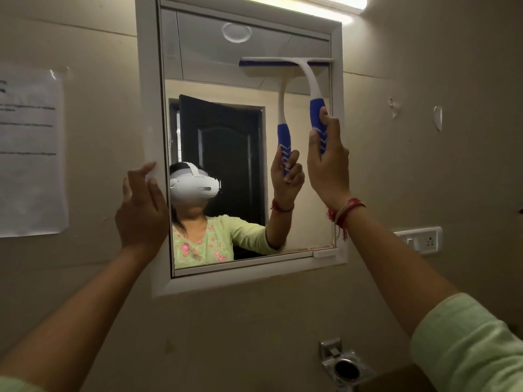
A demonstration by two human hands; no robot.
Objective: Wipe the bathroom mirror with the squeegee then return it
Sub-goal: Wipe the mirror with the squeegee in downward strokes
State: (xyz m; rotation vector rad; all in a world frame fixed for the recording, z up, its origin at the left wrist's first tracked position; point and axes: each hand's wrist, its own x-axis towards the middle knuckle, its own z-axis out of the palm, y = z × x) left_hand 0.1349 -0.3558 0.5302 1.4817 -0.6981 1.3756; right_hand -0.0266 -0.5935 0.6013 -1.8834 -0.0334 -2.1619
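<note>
The white-framed mirror (pixel 338 137) hangs on a beige wall. A squeegee (pixel 308 77) with a white neck and blue grip has its blade pressed flat against the glass near the upper right. My right hand (pixel 328 162) is closed around the blue grip, below the blade. My left hand (pixel 143 205) rests with fingers spread on the mirror's left frame edge, holding nothing. The glass reflects the squeegee, the raised arm and a dark door.
A paper sheet (pixel 31 154) is taped to the wall at the left. A white switch plate (pixel 421 240) sits right of the mirror. A chrome holder (pixel 343 366) juts out of the wall below. A lit tube light (pixel 325 1) runs above the frame.
</note>
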